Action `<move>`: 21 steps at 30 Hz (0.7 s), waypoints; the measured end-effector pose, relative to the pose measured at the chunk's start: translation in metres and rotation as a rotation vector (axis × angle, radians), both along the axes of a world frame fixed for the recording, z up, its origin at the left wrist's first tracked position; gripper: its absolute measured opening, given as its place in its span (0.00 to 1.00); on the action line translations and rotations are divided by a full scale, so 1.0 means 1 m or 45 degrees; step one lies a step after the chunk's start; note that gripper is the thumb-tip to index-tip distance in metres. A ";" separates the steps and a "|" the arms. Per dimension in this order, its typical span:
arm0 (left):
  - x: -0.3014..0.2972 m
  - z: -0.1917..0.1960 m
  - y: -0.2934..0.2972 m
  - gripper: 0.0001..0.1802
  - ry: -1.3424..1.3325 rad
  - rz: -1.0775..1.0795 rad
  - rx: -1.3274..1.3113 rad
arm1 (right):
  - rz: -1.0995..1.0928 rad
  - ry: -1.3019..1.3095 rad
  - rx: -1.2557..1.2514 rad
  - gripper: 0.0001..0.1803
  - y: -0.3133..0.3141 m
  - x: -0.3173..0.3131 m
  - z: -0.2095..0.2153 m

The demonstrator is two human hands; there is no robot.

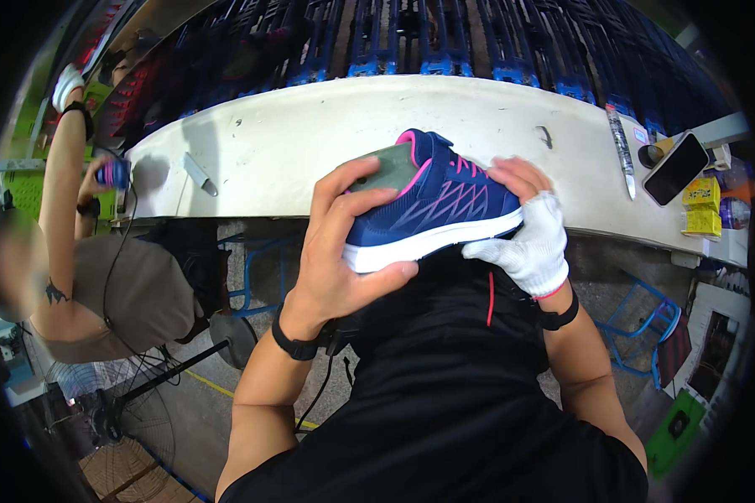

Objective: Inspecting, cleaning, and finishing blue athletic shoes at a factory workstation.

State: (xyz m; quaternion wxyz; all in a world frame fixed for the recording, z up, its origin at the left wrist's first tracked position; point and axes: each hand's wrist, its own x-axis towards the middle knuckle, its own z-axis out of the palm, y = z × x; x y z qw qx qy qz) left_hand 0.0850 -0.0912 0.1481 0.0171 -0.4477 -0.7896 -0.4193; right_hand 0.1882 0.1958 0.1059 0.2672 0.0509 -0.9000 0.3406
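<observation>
A navy sneaker (pixel 445 197) with pink lining, pink laces and a white sole is held between both hands, above the near edge of the white bench. A grey-green shoe last (pixel 389 170) fills its opening. My bare left hand (pixel 331 239) wraps the heel end, fingers on the last and upper side, thumb along the sole. My right hand (pixel 528 239), in a white glove with bare fingertips showing, grips the toe end, its thumb under the sole. Both wrists wear black bands.
On the white bench (pixel 310 134) lie a cutter-like tool (pixel 200 174), a long slim knife (pixel 622 155), a phone (pixel 676 169) and yellow boxes (pixel 701 205). Blue-framed racks (pixel 428 42) run behind it. At left a co-worker (pixel 109 285) holds a dark shoe near a fan (pixel 113 419).
</observation>
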 end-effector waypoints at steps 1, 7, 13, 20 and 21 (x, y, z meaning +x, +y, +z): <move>0.000 -0.005 0.005 0.50 -0.005 -0.012 0.009 | 0.065 -0.056 -0.061 0.51 0.008 0.001 -0.009; 0.002 -0.023 -0.009 0.88 -1.353 -0.068 0.443 | 0.160 -0.092 -0.087 0.54 0.012 0.011 -0.017; 0.008 -0.026 -0.024 0.77 -1.531 -0.063 0.314 | 0.213 -0.200 -0.128 0.54 0.026 0.014 -0.011; 0.014 -0.022 -0.014 0.66 -1.414 -0.011 0.347 | 0.210 -0.154 -0.149 0.50 0.028 0.009 -0.011; 0.015 -0.026 -0.016 0.66 -1.379 -0.004 0.372 | 0.214 -0.119 -0.129 0.51 0.028 0.005 -0.013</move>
